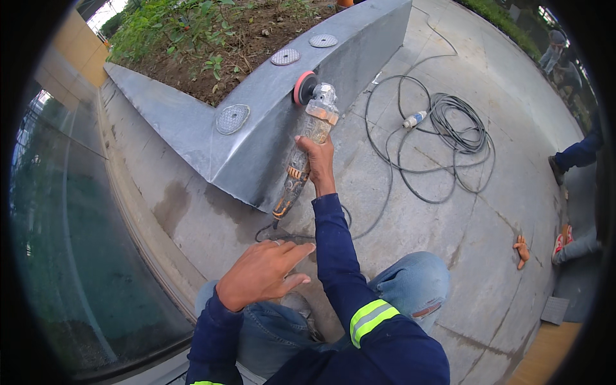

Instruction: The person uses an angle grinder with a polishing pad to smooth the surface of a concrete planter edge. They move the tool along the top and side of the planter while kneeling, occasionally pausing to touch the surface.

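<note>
My right hand point(319, 160) is wrapped round the worn, dusty body of an angle polisher point(316, 125). The tool's round backing pad with a red rim point(300, 88) stands on edge by the top edge of a grey stone planter wall point(256, 90), possibly touching it. My left hand point(260, 277) hovers below the tool's cord end, fingers stretched out and nothing in them. Three perforated round polishing pads lie on the wall top: a near one point(232, 119), a middle one point(285, 57) and a far one point(323, 41).
A coiled grey cable point(462, 125) with a blue-and-white connector point(415, 119) spreads over the paving at right. Orange-brown gloves point(521, 252) lie farther right, near other people's legs point(577, 151). Glass panelling point(77, 244) runs along the left. Plants point(173, 32) grow in the planter's soil.
</note>
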`<state>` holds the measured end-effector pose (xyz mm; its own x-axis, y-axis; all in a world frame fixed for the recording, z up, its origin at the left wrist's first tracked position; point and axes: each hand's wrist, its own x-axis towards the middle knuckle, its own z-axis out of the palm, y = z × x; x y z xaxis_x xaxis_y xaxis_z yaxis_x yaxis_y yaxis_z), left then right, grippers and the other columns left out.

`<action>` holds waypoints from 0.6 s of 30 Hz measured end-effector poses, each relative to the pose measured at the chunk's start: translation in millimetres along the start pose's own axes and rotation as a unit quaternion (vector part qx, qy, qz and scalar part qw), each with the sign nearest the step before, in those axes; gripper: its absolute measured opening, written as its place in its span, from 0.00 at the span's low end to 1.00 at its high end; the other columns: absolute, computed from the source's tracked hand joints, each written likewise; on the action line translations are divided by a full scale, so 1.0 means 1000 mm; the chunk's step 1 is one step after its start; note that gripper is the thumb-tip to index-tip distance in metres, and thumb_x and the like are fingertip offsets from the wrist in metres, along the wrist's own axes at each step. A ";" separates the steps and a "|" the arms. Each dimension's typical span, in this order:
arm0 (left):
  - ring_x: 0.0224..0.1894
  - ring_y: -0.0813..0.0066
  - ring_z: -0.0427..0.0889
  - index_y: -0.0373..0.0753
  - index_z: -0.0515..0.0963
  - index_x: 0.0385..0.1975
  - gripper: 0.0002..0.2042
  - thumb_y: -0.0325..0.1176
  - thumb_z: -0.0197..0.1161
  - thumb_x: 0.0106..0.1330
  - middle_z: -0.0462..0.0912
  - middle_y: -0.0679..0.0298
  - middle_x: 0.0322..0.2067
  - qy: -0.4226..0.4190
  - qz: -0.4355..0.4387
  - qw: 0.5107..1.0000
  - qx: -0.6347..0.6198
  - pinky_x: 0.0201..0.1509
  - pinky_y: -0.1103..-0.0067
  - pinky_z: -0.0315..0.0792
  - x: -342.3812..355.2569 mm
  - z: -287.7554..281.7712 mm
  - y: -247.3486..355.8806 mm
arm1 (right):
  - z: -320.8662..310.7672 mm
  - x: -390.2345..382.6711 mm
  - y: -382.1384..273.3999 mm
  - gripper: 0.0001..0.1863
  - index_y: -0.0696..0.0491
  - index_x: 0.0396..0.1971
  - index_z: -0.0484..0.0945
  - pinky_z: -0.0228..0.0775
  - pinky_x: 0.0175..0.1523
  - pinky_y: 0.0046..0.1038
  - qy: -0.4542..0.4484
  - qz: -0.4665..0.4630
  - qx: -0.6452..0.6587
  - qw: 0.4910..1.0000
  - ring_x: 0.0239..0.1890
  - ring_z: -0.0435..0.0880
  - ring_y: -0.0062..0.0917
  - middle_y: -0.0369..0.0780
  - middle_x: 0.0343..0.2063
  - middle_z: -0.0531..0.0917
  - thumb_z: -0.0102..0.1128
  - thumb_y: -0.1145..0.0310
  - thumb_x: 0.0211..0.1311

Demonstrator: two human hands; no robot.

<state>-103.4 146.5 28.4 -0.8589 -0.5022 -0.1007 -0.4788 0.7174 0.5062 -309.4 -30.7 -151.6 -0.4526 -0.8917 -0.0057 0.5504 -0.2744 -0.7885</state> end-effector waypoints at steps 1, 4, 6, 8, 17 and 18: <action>0.44 0.50 0.86 0.39 0.77 0.66 0.30 0.45 0.73 0.67 0.87 0.55 0.43 -0.008 -0.004 1.000 -0.001 0.52 0.61 0.78 0.001 0.000 0.000 | -0.001 0.009 -0.006 0.29 0.60 0.55 0.76 0.79 0.46 0.31 0.003 0.000 0.001 1.000 0.39 0.84 0.25 0.39 0.42 0.83 0.76 0.71 0.53; 0.44 0.50 0.86 0.40 0.77 0.66 0.30 0.46 0.73 0.67 0.87 0.55 0.43 0.025 0.018 1.000 -0.002 0.52 0.61 0.78 0.001 0.003 -0.004 | -0.018 0.037 -0.008 0.28 0.60 0.54 0.76 0.79 0.45 0.31 0.024 -0.005 -0.002 1.000 0.38 0.84 0.26 0.39 0.41 0.84 0.76 0.71 0.53; 0.43 0.49 0.86 0.40 0.78 0.66 0.30 0.48 0.73 0.68 0.87 0.53 0.43 0.012 0.009 1.000 0.006 0.52 0.61 0.78 0.001 0.001 -0.003 | -0.020 0.037 -0.002 0.28 0.60 0.54 0.76 0.79 0.45 0.31 0.028 0.016 -0.010 0.999 0.38 0.84 0.26 0.39 0.41 0.84 0.76 0.71 0.53; 0.43 0.49 0.86 0.40 0.78 0.66 0.30 0.50 0.73 0.68 0.87 0.52 0.43 0.002 0.006 1.000 0.003 0.51 0.62 0.78 0.002 0.000 -0.003 | -0.029 0.022 0.005 0.28 0.60 0.54 0.76 0.79 0.45 0.31 0.030 0.044 -0.035 0.998 0.39 0.84 0.26 0.39 0.42 0.84 0.76 0.71 0.53; 0.44 0.49 0.86 0.40 0.79 0.66 0.30 0.50 0.73 0.69 0.88 0.53 0.43 -0.002 -0.005 1.000 0.009 0.51 0.61 0.78 0.002 0.000 -0.001 | -0.009 0.014 0.003 0.30 0.60 0.56 0.75 0.80 0.47 0.31 0.023 -0.002 -0.012 1.000 0.40 0.85 0.25 0.40 0.42 0.84 0.77 0.71 0.54; 0.44 0.49 0.86 0.40 0.79 0.66 0.30 0.50 0.73 0.68 0.88 0.52 0.43 0.010 0.002 1.000 0.005 0.51 0.61 0.78 0.000 0.003 -0.005 | -0.012 0.023 -0.001 0.30 0.60 0.57 0.75 0.80 0.47 0.31 0.026 -0.004 -0.010 1.000 0.41 0.85 0.26 0.40 0.43 0.84 0.76 0.71 0.54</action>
<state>-101.3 144.5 22.9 -0.8570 -0.5090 -0.0806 -0.4770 0.7242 0.4980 -328.9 -46.1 -158.2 -0.4925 -0.8698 -0.0315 0.5334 -0.2730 -0.8006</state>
